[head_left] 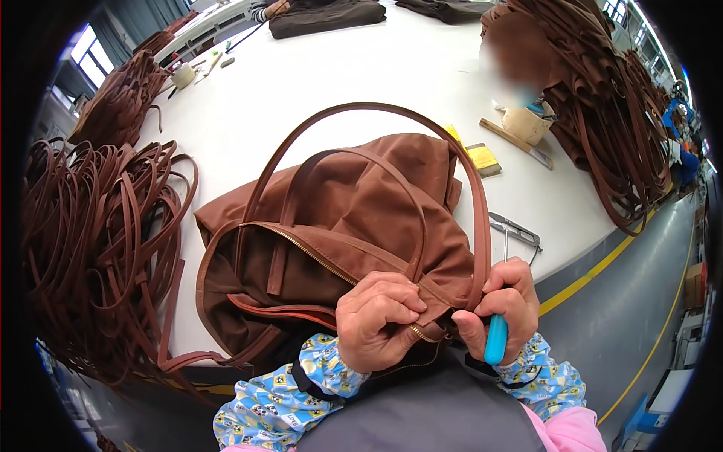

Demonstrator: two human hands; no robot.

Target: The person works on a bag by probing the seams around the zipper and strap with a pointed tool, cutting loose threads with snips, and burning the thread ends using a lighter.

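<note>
A brown fabric bag (354,248) with two long strap handles (361,108) lies on its side, its zippered mouth gaping toward me. Along that mouth runs a brass zipper (316,256). My left hand (376,320) pinches the bag's edge near the zipper's end, fingers curled. My right hand (508,309) is closed around a blue-handled tool (495,340), whose thin metal shaft points away from me; whether it is an awl or a screwdriver I cannot tell. Its thumb and fingertips also meet the bag at the zipper end, beside a strap. The fingers partly hide that spot.
Brown straps (98,248) hang in a heap at left, with more brown pieces (610,113) at right. Beyond the bag are a yellow block (483,158), a wooden-handled brush (516,143), a pot (526,124) and a metal tool (520,230). Dark folded fabric (327,19) lies far back.
</note>
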